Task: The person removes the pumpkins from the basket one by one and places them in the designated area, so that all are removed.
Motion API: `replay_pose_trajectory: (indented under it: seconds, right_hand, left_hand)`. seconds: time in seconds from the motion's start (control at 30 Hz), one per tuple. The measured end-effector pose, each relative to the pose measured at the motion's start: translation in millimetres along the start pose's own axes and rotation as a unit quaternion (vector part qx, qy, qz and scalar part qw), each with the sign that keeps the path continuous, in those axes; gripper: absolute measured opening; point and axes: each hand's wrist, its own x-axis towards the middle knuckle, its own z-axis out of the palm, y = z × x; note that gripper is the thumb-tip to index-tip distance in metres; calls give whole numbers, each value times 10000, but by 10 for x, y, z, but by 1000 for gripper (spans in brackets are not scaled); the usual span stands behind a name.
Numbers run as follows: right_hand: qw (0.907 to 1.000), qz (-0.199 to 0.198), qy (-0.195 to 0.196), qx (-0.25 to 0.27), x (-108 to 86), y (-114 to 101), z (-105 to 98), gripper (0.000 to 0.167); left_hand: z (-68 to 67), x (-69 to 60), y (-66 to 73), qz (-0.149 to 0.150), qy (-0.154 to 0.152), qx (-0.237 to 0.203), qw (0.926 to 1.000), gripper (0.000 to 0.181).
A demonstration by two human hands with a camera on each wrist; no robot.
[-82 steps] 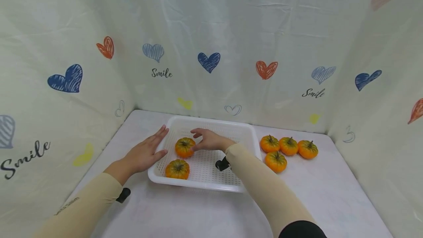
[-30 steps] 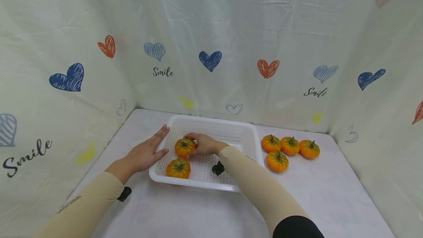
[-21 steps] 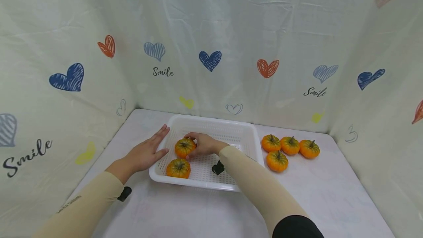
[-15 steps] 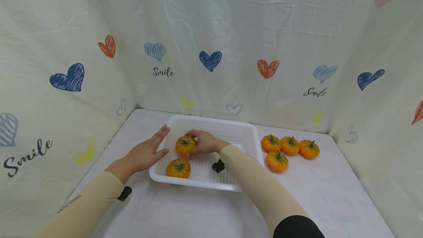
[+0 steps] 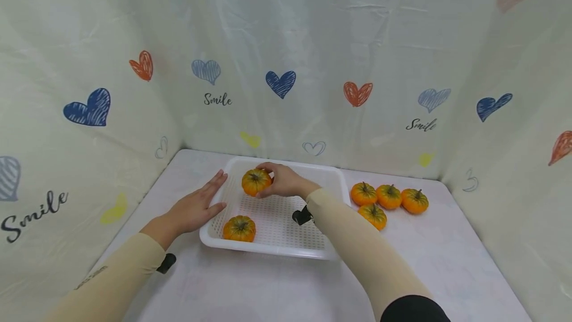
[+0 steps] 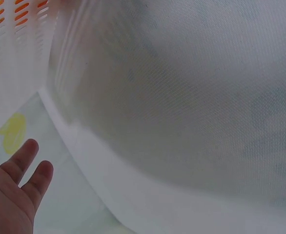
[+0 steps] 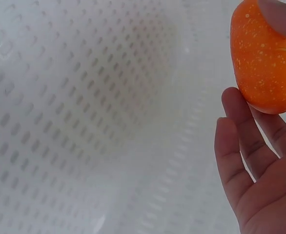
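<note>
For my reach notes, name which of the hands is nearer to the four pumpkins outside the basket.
Right. The right hand is left of the four pumpkins, holding another pumpkin over the basket; the left hand is farther away, at the basket's left rim.

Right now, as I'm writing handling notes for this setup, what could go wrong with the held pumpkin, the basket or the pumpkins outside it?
The right fingers hold the pumpkin from one side, so it might slip. The left fingers lie straight at the left rim of the basket, not curled round it, so a knock could shift the basket. The right sleeve passes close to the nearest outside pumpkin and might bump it.
</note>
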Motion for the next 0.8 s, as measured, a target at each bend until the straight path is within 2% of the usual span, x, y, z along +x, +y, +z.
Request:
replay_pose_trajectory:
  seconds: [0.2,0.4,0.8]
  right_hand:
    - [9996,-125,173,196,-163,-47,-229,82]
    - [9982,-287,416,321,-435,-80,-488,79]
    - [9948,-600,714,402,-997,49,-863,83]
  left_hand:
    - [10,-1,-6,-26,17,-4,10000,78]
    - [-5,-1,6,-18,33,30,10000,77]
    - [24,17,-44,109,104,69,9999,75]
